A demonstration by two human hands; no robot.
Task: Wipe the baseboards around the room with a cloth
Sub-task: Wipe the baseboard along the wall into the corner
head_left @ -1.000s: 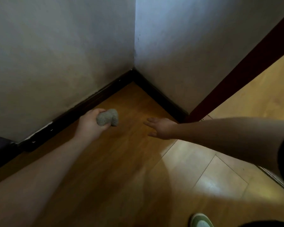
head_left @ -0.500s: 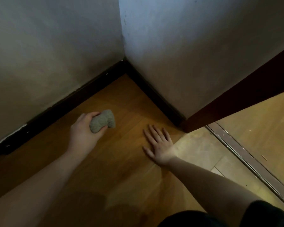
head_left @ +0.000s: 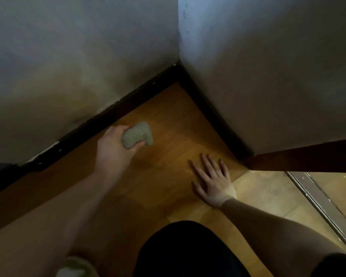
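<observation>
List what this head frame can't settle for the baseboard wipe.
- Cloth: the left hand grips it, hiding part of it; contact with the floor unclear.
- Left baseboard: too dark to judge dust; its far end is cut off by the frame edge.
- Right hand: palm hidden underneath.

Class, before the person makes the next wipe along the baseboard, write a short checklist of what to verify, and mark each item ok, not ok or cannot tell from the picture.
1. Cloth held firmly: ok, the left hand has its fingers curled round it.
2. Cloth touching the baseboard: not ok, it sits just clear of it, over the floor.
3. Body braced: ok, the right hand lies flat on the floor with its fingers spread.
4. Path to the corner free: ok, nothing lies along the baseboard there.
5. Cloth clean enough: cannot tell, the light is too dim.
</observation>
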